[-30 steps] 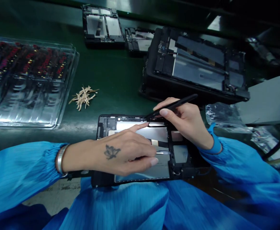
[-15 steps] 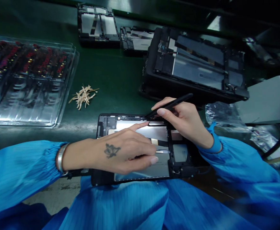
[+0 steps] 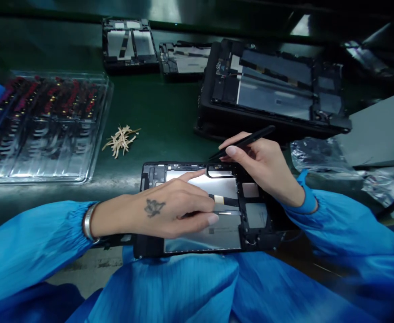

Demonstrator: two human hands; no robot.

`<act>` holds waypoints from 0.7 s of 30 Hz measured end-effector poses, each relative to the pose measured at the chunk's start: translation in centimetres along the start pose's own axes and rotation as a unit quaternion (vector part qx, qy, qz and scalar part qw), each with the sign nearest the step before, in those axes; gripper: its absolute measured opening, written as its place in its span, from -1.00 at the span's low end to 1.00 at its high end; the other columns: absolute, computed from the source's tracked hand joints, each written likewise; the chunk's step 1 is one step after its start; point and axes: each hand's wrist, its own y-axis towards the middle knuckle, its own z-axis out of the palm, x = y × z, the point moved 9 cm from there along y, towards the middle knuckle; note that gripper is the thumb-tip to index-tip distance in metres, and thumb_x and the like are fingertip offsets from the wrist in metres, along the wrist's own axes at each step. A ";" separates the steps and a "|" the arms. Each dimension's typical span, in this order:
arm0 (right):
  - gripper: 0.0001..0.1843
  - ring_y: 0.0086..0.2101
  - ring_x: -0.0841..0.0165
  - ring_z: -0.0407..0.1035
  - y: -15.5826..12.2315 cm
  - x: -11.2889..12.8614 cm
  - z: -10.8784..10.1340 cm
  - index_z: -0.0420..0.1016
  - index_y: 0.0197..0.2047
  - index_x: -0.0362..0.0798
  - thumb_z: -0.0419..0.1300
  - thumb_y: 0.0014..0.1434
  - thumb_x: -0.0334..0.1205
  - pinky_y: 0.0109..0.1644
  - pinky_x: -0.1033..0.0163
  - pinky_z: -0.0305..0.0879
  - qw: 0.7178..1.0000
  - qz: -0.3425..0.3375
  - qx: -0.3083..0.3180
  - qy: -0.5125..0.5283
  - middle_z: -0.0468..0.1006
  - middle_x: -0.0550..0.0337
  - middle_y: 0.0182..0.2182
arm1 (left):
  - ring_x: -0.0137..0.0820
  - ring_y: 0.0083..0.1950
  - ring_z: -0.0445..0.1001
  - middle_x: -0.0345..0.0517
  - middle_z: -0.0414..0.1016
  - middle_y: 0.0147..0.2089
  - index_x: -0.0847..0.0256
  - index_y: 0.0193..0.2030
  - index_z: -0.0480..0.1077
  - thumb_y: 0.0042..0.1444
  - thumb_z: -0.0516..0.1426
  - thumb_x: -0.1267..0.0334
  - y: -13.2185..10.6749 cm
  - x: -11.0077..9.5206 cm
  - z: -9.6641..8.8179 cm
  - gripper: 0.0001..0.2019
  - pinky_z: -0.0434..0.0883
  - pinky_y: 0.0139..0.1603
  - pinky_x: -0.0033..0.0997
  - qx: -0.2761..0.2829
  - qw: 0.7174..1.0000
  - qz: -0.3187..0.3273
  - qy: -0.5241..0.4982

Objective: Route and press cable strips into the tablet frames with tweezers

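Note:
An opened black tablet frame [image 3: 252,226] with a silver inner plate lies at the near edge of the green bench. My left hand [image 3: 170,211] rests on the plate. Its index finger stretches toward the upper edge and its thumb presses near a small beige strip [image 3: 219,199]. My right hand [image 3: 264,166] pinches black tweezers [image 3: 247,141] like a pen. Their tip touches the frame's upper edge beside my left index fingertip. Both arms wear blue sleeves.
A stack of open tablet frames [image 3: 274,89] stands behind my right hand. Two more frames [image 3: 129,42] lie at the back. Clear plastic trays of small red-and-black parts [image 3: 42,121] sit at the left. A pile of tan strips [image 3: 121,139] lies between. Crumpled plastic bags [image 3: 314,154] are at the right.
The view has shifted slightly, so the bench objects sit a little differently in frame. My right hand and tweezers tilted a bit; both hands stay on the tablet frame.

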 end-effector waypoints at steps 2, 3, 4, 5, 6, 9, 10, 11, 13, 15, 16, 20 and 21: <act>-0.75 -0.30 0.32 0.58 -0.3 0.1 -0.2 0.59 -0.21 0.02 0.23 0.34 0.01 -0.24 0.21 0.55 1.000 0.003 -0.009 0.009 0.62 0.19 -0.27 | -0.59 -0.45 0.29 -0.37 0.25 -0.49 0.24 -0.41 0.27 0.45 0.02 0.31 -0.3 -0.3 -1.3 -0.67 0.20 0.48 -0.18 -0.052 0.998 0.023 0.034; -0.74 -0.31 0.33 0.57 -0.4 0.2 -0.3 0.59 -0.21 0.02 0.23 0.33 0.02 -0.26 0.23 0.55 1.000 0.002 -0.017 0.013 0.62 0.20 -0.28 | -0.55 -0.43 0.31 -0.34 0.29 -0.48 0.24 -0.39 0.30 0.44 0.03 0.32 -0.4 -0.2 -2.3 -0.69 0.33 0.37 -0.24 -0.093 0.993 0.022 0.063; -0.73 -0.31 0.33 0.57 -0.6 0.4 -0.5 0.59 -0.21 0.01 0.23 0.33 0.03 -0.27 0.24 0.54 1.000 -0.001 -0.027 0.015 0.62 0.20 -0.28 | -0.51 -0.38 0.35 -0.28 0.36 -0.43 0.24 -0.35 0.34 0.43 0.03 0.32 -0.6 0.2 -3.3 -0.73 0.42 0.23 -0.29 -0.136 0.986 0.008 0.097; -0.72 -0.31 0.34 0.57 -0.7 0.7 -0.7 0.59 -0.20 0.01 0.23 0.33 0.04 -0.27 0.25 0.54 0.999 -0.007 -0.040 0.013 0.62 0.20 -0.27 | -0.46 -0.30 0.41 -0.21 0.44 -0.34 0.25 -0.26 0.39 0.43 0.03 0.33 -0.7 0.8 -4.1 -0.79 0.46 0.11 -0.32 -0.169 0.976 -0.019 0.133; -0.71 -0.30 0.35 0.57 -0.9 1.0 -1.0 0.59 -0.20 0.01 0.23 0.34 0.05 -0.28 0.26 0.53 0.998 -0.015 -0.054 0.010 0.63 0.20 -0.26 | -0.40 -0.19 0.46 -0.12 0.50 -0.22 0.26 -0.14 0.43 0.43 0.03 0.33 -0.8 1.6 -4.6 -0.83 0.46 0.04 -0.33 -0.187 0.967 -0.051 0.165; -0.73 -0.29 0.36 0.58 -1.4 2.0 -1.7 0.60 -0.18 0.02 0.21 0.36 0.02 -0.25 0.26 0.54 0.995 -0.039 -0.091 -0.005 0.65 0.19 -0.23 | -0.30 0.08 0.47 0.02 0.47 0.08 0.23 0.20 0.38 0.44 -0.02 0.33 -0.4 3.9 -4.4 -0.71 0.44 0.05 -0.30 -0.154 0.962 -0.119 0.189; -0.74 -0.30 0.36 0.58 -1.5 2.2 -1.8 0.61 -0.17 0.03 0.20 0.37 0.01 -0.24 0.26 0.55 0.994 -0.043 -0.098 -0.007 0.65 0.19 -0.23 | -0.30 0.10 0.46 0.03 0.45 0.11 0.20 0.25 0.36 0.45 -0.04 0.32 -0.2 4.4 -4.0 -0.68 0.44 0.07 -0.29 -0.135 0.966 -0.123 0.181; -0.75 -0.30 0.36 0.58 -1.6 2.3 -1.9 0.61 -0.17 0.04 0.20 0.37 0.01 -0.24 0.25 0.56 0.994 -0.045 -0.102 -0.007 0.65 0.19 -0.23 | -0.30 0.10 0.45 0.02 0.44 0.11 0.19 0.26 0.35 0.46 -0.05 0.30 -0.1 4.7 -3.7 -0.67 0.44 0.07 -0.28 -0.121 0.969 -0.125 0.174; -0.74 -0.32 0.36 0.58 -1.7 2.3 -1.9 0.61 -0.16 0.04 0.19 0.37 0.01 -0.25 0.25 0.56 0.994 -0.045 -0.104 -0.001 0.65 0.19 -0.23 | -0.30 0.08 0.45 0.02 0.44 0.09 0.18 0.25 0.38 0.47 -0.07 0.28 0.0 5.0 -3.2 -0.67 0.45 0.04 -0.28 -0.110 0.971 -0.127 0.171; -0.73 -0.33 0.37 0.58 -1.7 2.2 -1.9 0.61 -0.17 0.04 0.20 0.37 0.02 -0.25 0.26 0.57 0.994 -0.042 -0.104 0.007 0.64 0.19 -0.23 | -0.29 0.08 0.45 0.03 0.44 0.09 0.20 0.24 0.39 0.47 -0.08 0.30 -0.1 5.1 -2.9 -0.66 0.45 0.04 -0.26 -0.107 0.969 -0.127 0.181; -0.73 -0.34 0.38 0.58 -1.6 2.1 -2.0 0.61 -0.18 0.03 0.20 0.36 0.03 -0.25 0.26 0.57 0.994 -0.040 -0.105 0.012 0.64 0.19 -0.23 | -0.29 0.08 0.45 0.05 0.44 0.10 0.22 0.24 0.39 0.47 -0.09 0.31 -0.2 5.0 -2.8 -0.65 0.45 0.05 -0.25 -0.104 0.968 -0.126 0.190; -0.72 -0.35 0.40 0.57 -1.4 1.9 -2.3 0.62 -0.19 0.03 0.20 0.36 0.02 -0.22 0.27 0.57 0.992 -0.034 -0.118 0.029 0.64 0.20 -0.23 | -0.22 0.11 0.43 0.10 0.41 0.15 0.24 0.31 0.34 0.43 -0.08 0.38 -0.4 4.6 -2.5 -0.61 0.46 0.03 -0.22 -0.073 0.957 -0.105 0.261; -0.73 -0.35 0.39 0.57 -1.4 1.8 -2.4 0.63 -0.18 0.03 0.20 0.36 0.02 -0.22 0.26 0.57 0.991 -0.035 -0.121 0.032 0.64 0.19 -0.23 | -0.19 0.11 0.42 0.11 0.40 0.16 0.25 0.33 0.32 0.42 -0.07 0.39 -0.3 4.5 -2.4 -0.59 0.46 0.02 -0.20 -0.055 0.952 -0.096 0.287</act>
